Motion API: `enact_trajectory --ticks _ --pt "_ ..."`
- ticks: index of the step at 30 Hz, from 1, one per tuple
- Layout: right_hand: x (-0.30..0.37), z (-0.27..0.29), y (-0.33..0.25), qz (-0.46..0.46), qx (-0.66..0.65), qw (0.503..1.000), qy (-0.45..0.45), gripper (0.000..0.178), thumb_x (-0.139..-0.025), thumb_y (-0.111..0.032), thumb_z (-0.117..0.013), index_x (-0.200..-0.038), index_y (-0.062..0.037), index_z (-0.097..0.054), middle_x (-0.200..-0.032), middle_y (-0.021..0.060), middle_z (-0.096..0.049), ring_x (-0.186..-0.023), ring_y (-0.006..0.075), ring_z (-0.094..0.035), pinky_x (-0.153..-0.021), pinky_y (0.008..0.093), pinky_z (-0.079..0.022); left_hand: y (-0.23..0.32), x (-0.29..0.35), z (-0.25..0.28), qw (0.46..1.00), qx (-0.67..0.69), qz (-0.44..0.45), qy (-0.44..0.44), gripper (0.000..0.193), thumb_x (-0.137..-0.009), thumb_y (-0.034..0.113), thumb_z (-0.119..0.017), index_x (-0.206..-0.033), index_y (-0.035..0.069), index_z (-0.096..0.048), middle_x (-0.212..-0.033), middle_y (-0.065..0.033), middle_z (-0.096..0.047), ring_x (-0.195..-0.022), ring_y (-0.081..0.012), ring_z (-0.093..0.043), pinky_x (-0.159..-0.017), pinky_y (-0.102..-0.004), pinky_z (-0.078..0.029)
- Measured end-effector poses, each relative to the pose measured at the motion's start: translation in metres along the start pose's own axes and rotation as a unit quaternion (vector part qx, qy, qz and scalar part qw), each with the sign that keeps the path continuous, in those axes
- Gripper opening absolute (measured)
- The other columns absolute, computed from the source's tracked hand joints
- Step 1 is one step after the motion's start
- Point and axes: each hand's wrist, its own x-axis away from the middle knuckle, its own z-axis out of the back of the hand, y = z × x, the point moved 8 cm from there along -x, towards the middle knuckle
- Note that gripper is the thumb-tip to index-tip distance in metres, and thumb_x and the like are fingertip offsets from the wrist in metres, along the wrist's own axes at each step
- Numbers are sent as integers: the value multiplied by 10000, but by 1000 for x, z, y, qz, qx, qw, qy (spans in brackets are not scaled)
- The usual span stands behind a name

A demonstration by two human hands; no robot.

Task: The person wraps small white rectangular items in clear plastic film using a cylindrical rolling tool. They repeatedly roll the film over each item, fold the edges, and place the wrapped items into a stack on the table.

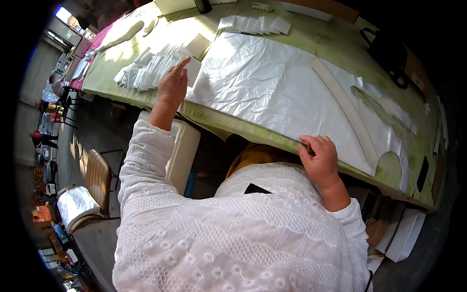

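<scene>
My left hand is over the near edge of a spread row of flat white packets. Its index finger is stretched out beside a white packet at the row's right end, and I see nothing held in it. My right hand rests at the table's front edge, on the border of a large, wrinkled white plastic sheet. Its fingers are loosely bent and apart, with nothing visible in them. Across the sheet's right part lies a long, flat off-white strip.
A green cloth covers the table. A second row of white packets lies farther back. At the right are a black bag and a dark flat object. A brown chair stands left, and a white box sits below right.
</scene>
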Motion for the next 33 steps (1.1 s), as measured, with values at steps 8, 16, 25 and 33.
enact_trajectory --ticks 8,16,25,33 --pt "-1 1 -2 -5 -13 1000 11 188 -814 -100 -736 -1000 -109 -714 -730 20 -608 -736 240 -575 -733 387 -449 -33 -14 -25 959 -234 -154 38 282 -981 245 -607 -1199 365 -738 -1475 123 -563 -1443 -206 -426 -1233 -525 -166" --pt "6 66 27 -29 98 984 145 330 -795 -89 -748 -1123 -112 -718 -1036 77 -631 -1025 303 -570 -938 418 -455 -47 -20 -32 962 -241 -125 -21 235 -1017 342 -607 -1221 335 -723 -1514 115 -540 -1528 -219 -319 -1208 -671 -49" --pt "57 130 97 -259 172 950 12 545 -841 -185 -722 -1371 -159 -599 -1080 157 -630 -989 357 -649 -853 446 -558 79 -4 -15 960 -147 -234 46 221 -983 279 -677 -1195 322 -723 -1497 91 -559 -1532 -249 -315 -1205 -673 -45" --pt "77 70 51 -286 -70 955 37 724 -891 -296 -744 -1493 -57 -419 -1258 234 -561 -1013 389 -655 -890 442 -559 345 111 -70 852 255 -418 -186 404 -919 249 -739 -1313 201 -670 -1509 -60 -537 -1490 -379 -358 -1194 -638 -210"
